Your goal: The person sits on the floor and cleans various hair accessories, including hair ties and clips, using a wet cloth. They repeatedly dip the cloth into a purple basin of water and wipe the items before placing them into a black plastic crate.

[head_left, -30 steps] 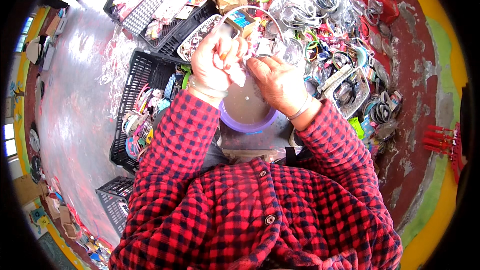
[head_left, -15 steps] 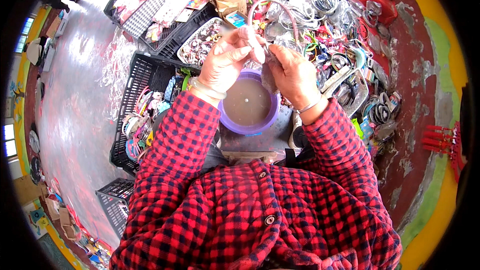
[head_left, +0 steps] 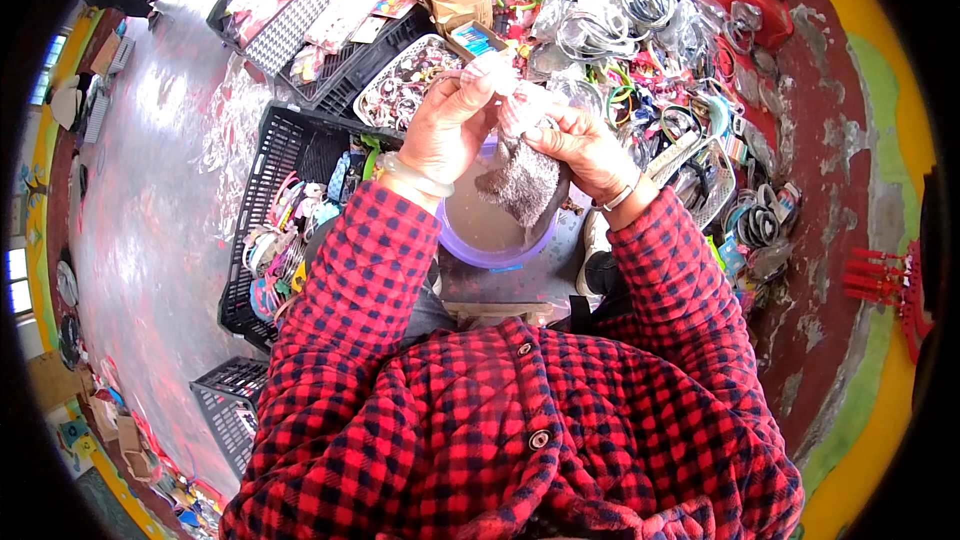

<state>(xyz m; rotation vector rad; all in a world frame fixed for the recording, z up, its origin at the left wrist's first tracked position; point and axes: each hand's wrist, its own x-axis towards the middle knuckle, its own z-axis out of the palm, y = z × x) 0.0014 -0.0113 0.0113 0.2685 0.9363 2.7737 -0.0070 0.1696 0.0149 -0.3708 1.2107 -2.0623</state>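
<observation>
Wiping a small piece over the purple bowl – work looks mid-way

Both hands – left hand (head_left: 452,125) and right hand (head_left: 580,145) – are closed on a small pale item (head_left: 512,100) and a grey cloth (head_left: 522,185) hanging above the bowl (head_left: 490,255) of murky water; heaps of hairbands (head_left: 640,20) beyond seem untouched, so I judge plenty is left.

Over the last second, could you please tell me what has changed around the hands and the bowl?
Both hands, left hand and right hand, have lifted a little off the purple bowl. A grey cloth now hangs from their grip over it. The bowl and the black crates have stayed put.
</observation>
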